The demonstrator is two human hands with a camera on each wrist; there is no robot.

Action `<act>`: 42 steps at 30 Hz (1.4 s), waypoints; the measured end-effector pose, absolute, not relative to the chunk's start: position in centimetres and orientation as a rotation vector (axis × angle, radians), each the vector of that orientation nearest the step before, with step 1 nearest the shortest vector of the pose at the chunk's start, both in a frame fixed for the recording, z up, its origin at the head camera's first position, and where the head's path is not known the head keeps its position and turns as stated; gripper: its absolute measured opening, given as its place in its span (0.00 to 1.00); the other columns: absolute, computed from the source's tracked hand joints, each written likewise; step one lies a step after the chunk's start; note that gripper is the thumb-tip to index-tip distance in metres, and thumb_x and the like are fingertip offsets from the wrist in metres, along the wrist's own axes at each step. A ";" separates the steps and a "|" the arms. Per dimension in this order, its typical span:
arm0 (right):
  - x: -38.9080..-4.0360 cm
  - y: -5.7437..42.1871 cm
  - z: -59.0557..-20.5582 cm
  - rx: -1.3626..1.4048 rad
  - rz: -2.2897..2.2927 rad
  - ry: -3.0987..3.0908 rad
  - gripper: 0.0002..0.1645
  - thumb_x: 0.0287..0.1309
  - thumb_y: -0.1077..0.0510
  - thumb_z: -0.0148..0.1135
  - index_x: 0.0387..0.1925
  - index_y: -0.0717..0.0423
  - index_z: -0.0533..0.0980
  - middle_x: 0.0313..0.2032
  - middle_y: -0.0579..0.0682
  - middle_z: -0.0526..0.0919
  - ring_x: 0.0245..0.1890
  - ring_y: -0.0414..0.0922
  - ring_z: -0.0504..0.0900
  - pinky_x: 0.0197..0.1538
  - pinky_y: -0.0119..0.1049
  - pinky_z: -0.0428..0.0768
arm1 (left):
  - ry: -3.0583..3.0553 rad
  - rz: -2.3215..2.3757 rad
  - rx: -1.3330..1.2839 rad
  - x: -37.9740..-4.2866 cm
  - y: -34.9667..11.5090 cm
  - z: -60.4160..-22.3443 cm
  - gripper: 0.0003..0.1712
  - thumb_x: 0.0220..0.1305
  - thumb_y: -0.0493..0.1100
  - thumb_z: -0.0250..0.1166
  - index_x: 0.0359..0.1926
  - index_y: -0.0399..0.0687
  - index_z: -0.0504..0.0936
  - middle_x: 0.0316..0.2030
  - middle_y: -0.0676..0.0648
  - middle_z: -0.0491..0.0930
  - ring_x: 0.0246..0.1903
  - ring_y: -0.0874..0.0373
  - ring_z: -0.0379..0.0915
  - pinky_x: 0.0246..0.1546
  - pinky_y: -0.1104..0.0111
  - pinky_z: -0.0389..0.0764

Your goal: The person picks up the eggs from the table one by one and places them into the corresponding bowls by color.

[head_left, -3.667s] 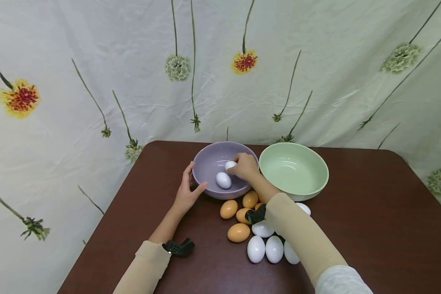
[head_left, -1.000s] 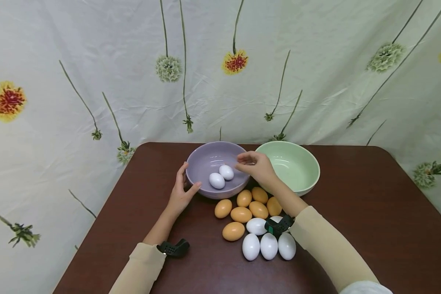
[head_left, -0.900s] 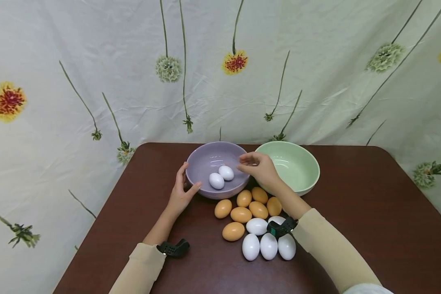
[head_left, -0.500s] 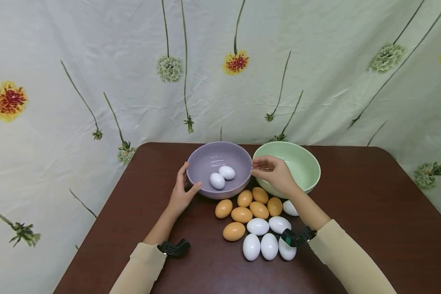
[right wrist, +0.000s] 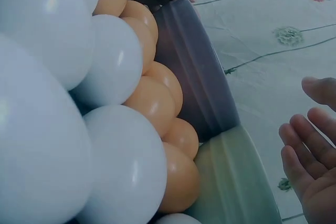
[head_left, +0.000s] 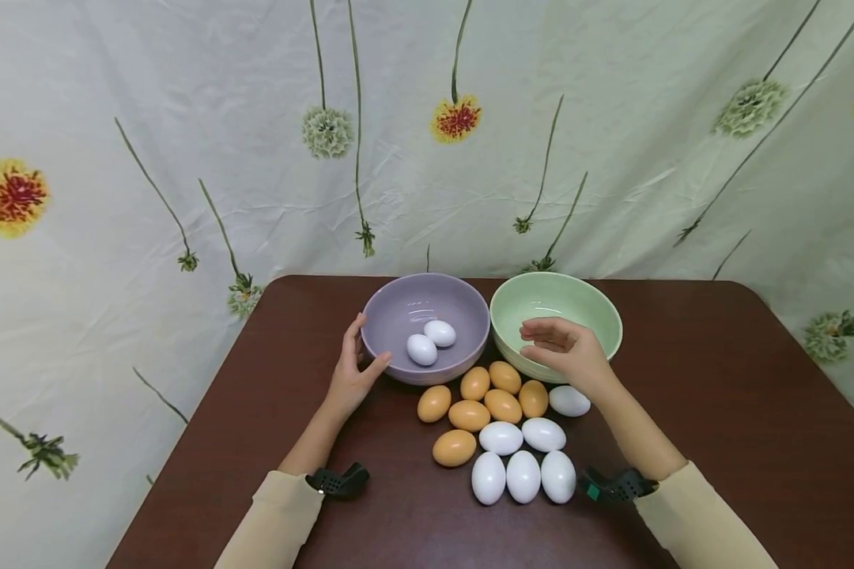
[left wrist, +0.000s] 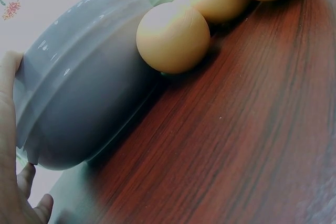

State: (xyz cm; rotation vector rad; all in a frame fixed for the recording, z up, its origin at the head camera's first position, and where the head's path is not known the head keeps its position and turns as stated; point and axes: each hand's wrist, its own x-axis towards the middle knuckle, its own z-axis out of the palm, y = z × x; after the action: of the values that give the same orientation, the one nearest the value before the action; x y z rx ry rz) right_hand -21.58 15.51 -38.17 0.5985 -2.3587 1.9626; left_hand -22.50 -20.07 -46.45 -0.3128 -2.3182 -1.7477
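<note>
In the head view, two white eggs (head_left: 421, 349) lie in the purple bowl (head_left: 462, 304). My left hand (head_left: 353, 379) rests against that bowl's left side, thumb and fingers spread on its outer wall. The left wrist view shows its fingertips (left wrist: 44, 205) by the bowl wall. Over the front of the green bowl (head_left: 601, 316) hovers my right hand (head_left: 572, 356), fingers loosely bent with nothing between them. Several brown eggs (head_left: 503, 405) and several white eggs (head_left: 523, 476) lie grouped on the table in front of the bowls.
The two bowls stand side by side near the back edge of the dark brown table (head_left: 719, 395). A pale cloth (head_left: 612, 118) printed with flowers hangs behind it. A black band (head_left: 615, 484) sits on the right wrist, another (head_left: 338, 480) on the left.
The right hand let go of the second white egg in the purple bowl, then drew back to the right, over the green bowl. The left hand stays at the purple bowl.
</note>
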 end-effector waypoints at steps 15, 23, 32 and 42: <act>-19.9 20.9 -39.6 1.024 2.157 -2.031 0.23 0.50 0.82 0.61 0.50 0.82 0.71 0.49 0.56 0.83 0.52 0.46 0.81 0.56 0.37 0.75 | -2.345 -1.763 -0.313 -20.7 -19.3 -43.0 0.45 0.64 0.36 0.62 0.74 0.34 0.46 0.75 0.35 0.40 0.74 0.45 0.39 0.67 0.44 0.50; -19.3 22.9 -41.0 1.089 2.200 -2.005 0.23 0.51 0.83 0.59 0.52 0.79 0.72 0.51 0.55 0.83 0.54 0.46 0.80 0.56 0.36 0.75 | -2.342 -1.753 -0.300 -21.7 -19.8 -44.7 0.45 0.64 0.37 0.63 0.75 0.39 0.47 0.76 0.38 0.41 0.74 0.47 0.40 0.67 0.45 0.50; -18.7 23.8 -42.4 1.087 2.153 -2.072 0.23 0.50 0.84 0.59 0.51 0.80 0.73 0.51 0.54 0.83 0.53 0.44 0.81 0.55 0.33 0.76 | -2.291 -1.724 -0.327 -22.6 -20.2 -46.8 0.45 0.65 0.46 0.65 0.75 0.48 0.50 0.76 0.41 0.43 0.73 0.50 0.42 0.67 0.44 0.51; -18.6 24.7 -44.6 0.909 2.082 -2.303 0.22 0.52 0.78 0.63 0.51 0.76 0.75 0.51 0.50 0.84 0.53 0.40 0.80 0.51 0.31 0.77 | -2.304 -1.740 -0.328 -22.5 -20.0 -46.7 0.45 0.65 0.42 0.64 0.76 0.49 0.48 0.76 0.45 0.42 0.74 0.51 0.41 0.67 0.45 0.50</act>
State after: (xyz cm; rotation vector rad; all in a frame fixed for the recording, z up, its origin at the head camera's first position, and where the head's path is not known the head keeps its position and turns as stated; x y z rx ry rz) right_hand -18.63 24.65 -44.57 0.9085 -2.3033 2.0818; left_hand -22.55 -20.03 -46.66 -0.3276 -2.3043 -1.7400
